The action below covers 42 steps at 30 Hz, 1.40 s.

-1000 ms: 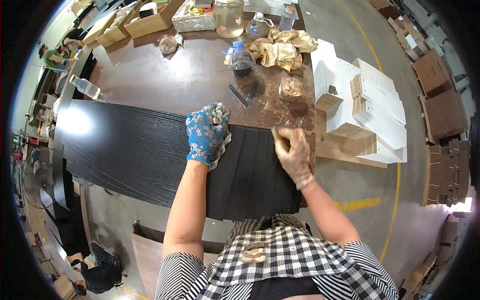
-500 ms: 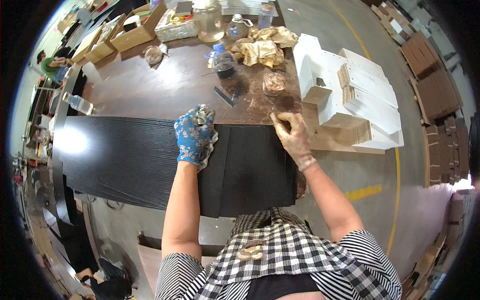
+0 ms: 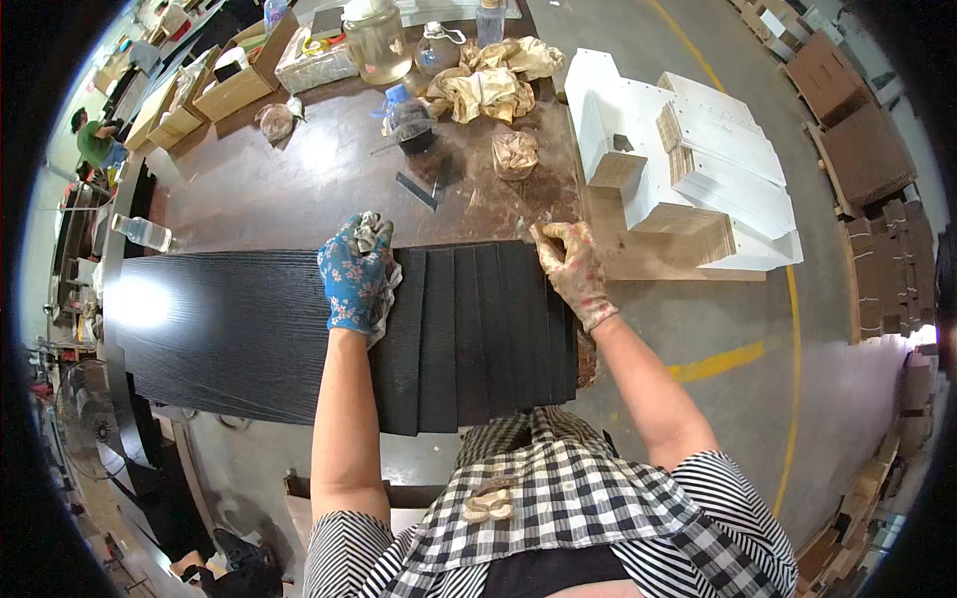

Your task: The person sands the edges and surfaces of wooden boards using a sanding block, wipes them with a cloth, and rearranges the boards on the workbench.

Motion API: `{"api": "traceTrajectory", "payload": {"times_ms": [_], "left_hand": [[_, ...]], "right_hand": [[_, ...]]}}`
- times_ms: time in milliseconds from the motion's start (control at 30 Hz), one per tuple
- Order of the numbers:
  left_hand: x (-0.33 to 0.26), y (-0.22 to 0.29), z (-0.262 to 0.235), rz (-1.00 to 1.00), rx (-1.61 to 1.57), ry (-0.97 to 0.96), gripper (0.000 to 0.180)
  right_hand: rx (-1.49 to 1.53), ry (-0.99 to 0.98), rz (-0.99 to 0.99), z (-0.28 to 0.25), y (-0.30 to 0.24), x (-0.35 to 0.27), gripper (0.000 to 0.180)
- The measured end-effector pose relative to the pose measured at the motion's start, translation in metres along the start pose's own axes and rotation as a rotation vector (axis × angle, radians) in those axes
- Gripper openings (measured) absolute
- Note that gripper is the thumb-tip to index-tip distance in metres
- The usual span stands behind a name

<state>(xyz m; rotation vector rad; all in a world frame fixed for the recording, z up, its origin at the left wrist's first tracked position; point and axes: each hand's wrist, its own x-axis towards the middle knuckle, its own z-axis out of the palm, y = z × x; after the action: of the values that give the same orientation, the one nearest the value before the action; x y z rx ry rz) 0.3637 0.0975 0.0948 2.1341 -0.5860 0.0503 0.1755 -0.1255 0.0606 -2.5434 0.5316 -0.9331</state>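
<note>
Black wood-grain boards point(image 3: 229, 319) lie overlapped along the near side of the table, their right ends stepped like a fan. My left hand point(image 3: 351, 279), in a blue flowered glove, is closed on a crumpled grey rag point(image 3: 384, 304) over the boards. Some of the rag bulges out above the fingers. My right hand point(image 3: 575, 269), in a pale stained glove, is at the far right corner of the stack. Its thumb and fingers are curled together in a pinch; what is between them, if anything, I cannot make out.
On the brown table point(image 3: 239, 189) are a blue-capped bottle point(image 3: 409, 125), a dark flat strip point(image 3: 416, 190), crumpled brown paper point(image 3: 483, 92), a wrapped lump point(image 3: 514, 155) and a large jar point(image 3: 378, 45). White panels point(image 3: 698, 169) are stacked at right. A clear bottle point(image 3: 143, 232) lies at left.
The boards at the right end are spread farther apart, with more edges showing. My left hand with the rag appears farther left. The view has shifted slightly.
</note>
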Motion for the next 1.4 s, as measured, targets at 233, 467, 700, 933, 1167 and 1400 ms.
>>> {"api": "traceTrajectory", "payload": {"times_ms": [233, 467, 700, 933, 1167, 1400], "left_hand": [[-0.007, -0.005, -0.01, -0.024, 0.113, -0.021, 0.025], [-0.001, -0.007, 0.002, 0.017, 0.045, -0.004, 0.026], [-0.002, -0.02, -0.001, 0.004, 0.108, 0.013, 0.03], [-0.002, -0.012, 0.005, -0.022, 0.106, -0.034, 0.035], [0.0, -0.023, 0.004, -0.065, 0.07, -0.009, 0.041], [0.008, -0.028, 0.01, -0.056, 0.076, -0.013, 0.041]], "right_hand": [[0.121, -0.096, 0.085, -0.021, -0.033, -0.083, 0.03], [-0.004, 0.007, 0.036, -0.001, -0.007, -0.022, 0.023], [0.137, -0.154, 0.058, -0.063, -0.067, -0.169, 0.036], [-0.085, -0.113, 0.015, -0.057, -0.064, -0.15, 0.034], [0.079, -0.171, 0.014, -0.089, -0.065, -0.242, 0.043], [-0.022, -0.052, 0.038, -0.075, -0.079, -0.2, 0.045]]}}
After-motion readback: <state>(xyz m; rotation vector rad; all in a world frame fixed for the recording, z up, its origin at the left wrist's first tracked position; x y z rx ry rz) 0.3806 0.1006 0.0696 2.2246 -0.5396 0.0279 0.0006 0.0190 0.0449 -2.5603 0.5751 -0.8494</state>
